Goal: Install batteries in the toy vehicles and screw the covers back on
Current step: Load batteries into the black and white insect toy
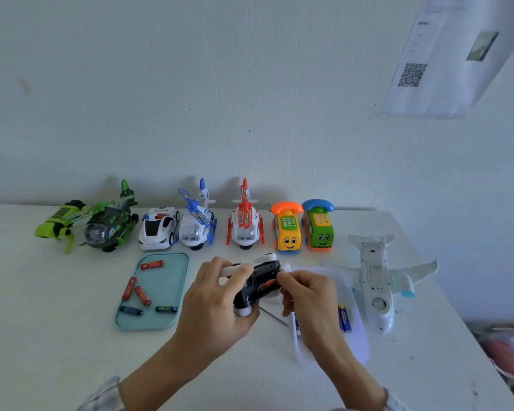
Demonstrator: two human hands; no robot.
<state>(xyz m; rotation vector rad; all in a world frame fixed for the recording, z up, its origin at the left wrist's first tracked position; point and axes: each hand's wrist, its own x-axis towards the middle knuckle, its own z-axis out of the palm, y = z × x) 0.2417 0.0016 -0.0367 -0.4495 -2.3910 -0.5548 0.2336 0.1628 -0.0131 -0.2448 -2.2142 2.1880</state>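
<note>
Hands: my left hand (217, 295) grips the upturned toy car (257, 284); my right hand (304, 289) pinches a battery (267, 283).
Axis: battery lies across the bay, right hand nearer.

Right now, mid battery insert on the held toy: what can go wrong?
1. The right hand pinches the battery at the open bay of the upturned toy car; polarity marks are unreadable here, so it may go in reversed.
2. The left hand holds the car in the air; pressing could twist it out of that grip.
3. The thin screwdriver shaft lies just below both hands, easily knocked.
</note>
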